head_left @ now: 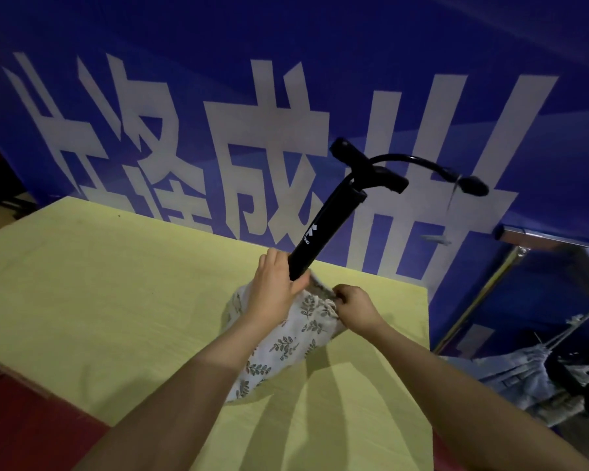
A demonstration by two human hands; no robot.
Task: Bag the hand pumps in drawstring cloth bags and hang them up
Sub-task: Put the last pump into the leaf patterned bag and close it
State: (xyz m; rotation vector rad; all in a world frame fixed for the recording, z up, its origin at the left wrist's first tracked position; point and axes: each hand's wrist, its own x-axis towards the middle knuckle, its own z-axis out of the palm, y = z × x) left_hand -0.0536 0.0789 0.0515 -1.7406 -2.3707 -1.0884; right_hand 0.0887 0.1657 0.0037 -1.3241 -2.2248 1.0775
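The black hand pump [323,226] stood tilted, its T-handle and curved hose uppermost, white lettering on its barrel, its lower end entering the mouth of the drawstring bag [286,345]. That bag, white cloth printed with leafy sprigs, lay crumpled on the yellow table [116,283].

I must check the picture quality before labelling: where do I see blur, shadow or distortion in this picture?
Head view: the pump's hose tip is smeared by motion blur; the arms throw shadows across the yellow table; the wide lens slants the blue banner; the right side is dim and soft; the left hand and right hand are fairly sharp.
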